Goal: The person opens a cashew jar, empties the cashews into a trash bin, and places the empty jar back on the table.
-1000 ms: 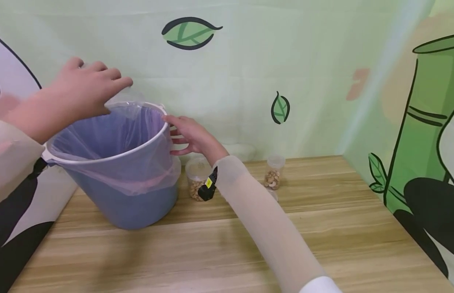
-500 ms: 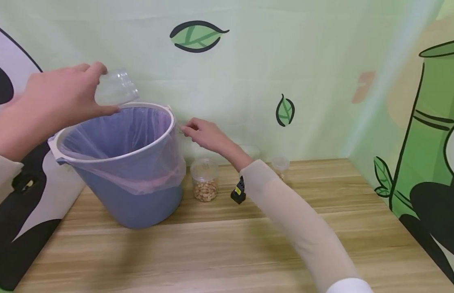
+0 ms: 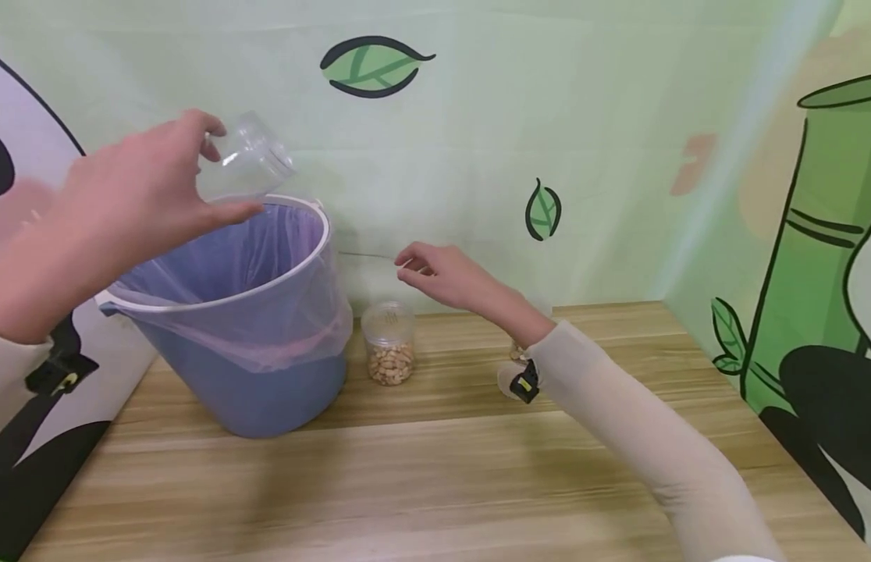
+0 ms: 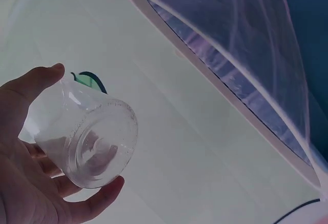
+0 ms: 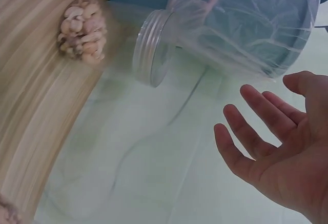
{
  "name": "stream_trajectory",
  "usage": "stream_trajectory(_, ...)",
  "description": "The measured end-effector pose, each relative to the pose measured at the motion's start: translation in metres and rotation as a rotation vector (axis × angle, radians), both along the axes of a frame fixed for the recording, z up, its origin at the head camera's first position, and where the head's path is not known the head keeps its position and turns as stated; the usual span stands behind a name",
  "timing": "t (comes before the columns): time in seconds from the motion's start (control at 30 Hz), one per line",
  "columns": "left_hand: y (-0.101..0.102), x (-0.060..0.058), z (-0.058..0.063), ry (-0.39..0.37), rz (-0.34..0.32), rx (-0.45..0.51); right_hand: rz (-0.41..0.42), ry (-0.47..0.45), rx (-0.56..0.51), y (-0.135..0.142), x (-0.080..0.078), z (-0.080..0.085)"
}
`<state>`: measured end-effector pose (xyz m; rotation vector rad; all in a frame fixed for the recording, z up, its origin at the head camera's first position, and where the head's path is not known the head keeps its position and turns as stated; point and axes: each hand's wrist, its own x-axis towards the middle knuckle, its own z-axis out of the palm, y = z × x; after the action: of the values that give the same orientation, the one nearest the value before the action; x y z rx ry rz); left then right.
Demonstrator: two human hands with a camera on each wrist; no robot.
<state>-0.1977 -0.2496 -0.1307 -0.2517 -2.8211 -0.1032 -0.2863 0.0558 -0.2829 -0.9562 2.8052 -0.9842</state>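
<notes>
My left hand [image 3: 136, 183] holds a clear plastic jar [image 3: 246, 160] between thumb and fingers, tilted above the back of the bin. In the left wrist view no contents show inside the jar [image 4: 97, 137], and its round base faces the camera. The blue bin [image 3: 281, 402] stands on the left of the table, a thin translucent liner [image 3: 267, 343] folded over its white rim. My right hand [image 3: 453, 275] hovers right of the bin with fingers loosely curved and touching nothing. The right wrist view shows that hand [image 5: 287, 147] with bare fingers near the liner.
A lidded clear jar of cashew-like nuts [image 3: 391, 363] stands just right of the bin. Behind my right wrist, a second nut jar [image 3: 517, 353] is mostly hidden. A clear disc [image 3: 506, 380] lies beside it. A printed cloth backdrop [image 3: 442, 156] rises behind the table.
My right hand has left the bin's rim and moved right, away from the bin. My left hand has turned, so the tilted jar now shows clearly above the rim.
</notes>
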Motion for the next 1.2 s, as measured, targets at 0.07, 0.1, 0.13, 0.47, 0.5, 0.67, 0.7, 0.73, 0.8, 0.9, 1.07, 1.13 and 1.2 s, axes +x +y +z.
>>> stream_trajectory(0.07, 0.005, 0.004, 0.000, 0.023, -0.031, 0.018, 0.000, -0.001, 0.007, 0.007, 0.003, -0.002)
stream_trajectory(0.1, 0.007, 0.005, -0.001, 0.032, -0.046, 0.030, 0.001, -0.002, 0.011, 0.010, 0.004, -0.003)
stream_trajectory(0.13, 0.009, 0.007, -0.001, 0.039, -0.060, 0.046, 0.003, 0.000, 0.014, 0.013, 0.005, -0.003)
stream_trajectory(0.47, 0.033, 0.024, -0.009, 0.063, -0.144, 0.191, 0.002, 0.000, 0.078, 0.042, 0.011, -0.017)
stream_trajectory(0.5, 0.036, 0.025, -0.010, 0.069, -0.152, 0.198, 0.001, 0.000, 0.088, 0.045, 0.011, -0.019)
stream_trajectory(0.67, 0.050, 0.031, -0.018, 0.094, -0.216, 0.207, -0.004, -0.018, 0.120, 0.057, 0.012, -0.033)
stream_trajectory(0.7, 0.052, 0.033, -0.020, 0.101, -0.230, 0.209, -0.007, -0.018, 0.125, 0.059, 0.012, -0.035)
stream_trajectory(0.73, 0.054, 0.034, -0.022, 0.106, -0.245, 0.211, -0.015, -0.017, 0.130, 0.061, 0.012, -0.038)
stream_trajectory(0.8, 0.058, 0.035, -0.026, 0.114, -0.277, 0.222, -0.034, -0.012, 0.142, 0.065, 0.012, -0.042)
stream_trajectory(0.9, 0.063, 0.037, -0.032, 0.116, -0.316, 0.237, -0.057, -0.011, 0.157, 0.070, 0.014, -0.046)
stream_trajectory(1.07, 0.074, 0.039, -0.043, 0.085, -0.358, 0.275, -0.071, 0.002, 0.171, 0.081, 0.017, -0.052)
stream_trajectory(1.13, 0.078, 0.040, -0.049, 0.067, -0.365, 0.285, -0.065, 0.012, 0.180, 0.085, 0.019, -0.056)
stream_trajectory(1.2, 0.082, 0.041, -0.056, 0.044, -0.367, 0.303, -0.056, 0.014, 0.189, 0.088, 0.021, -0.060)
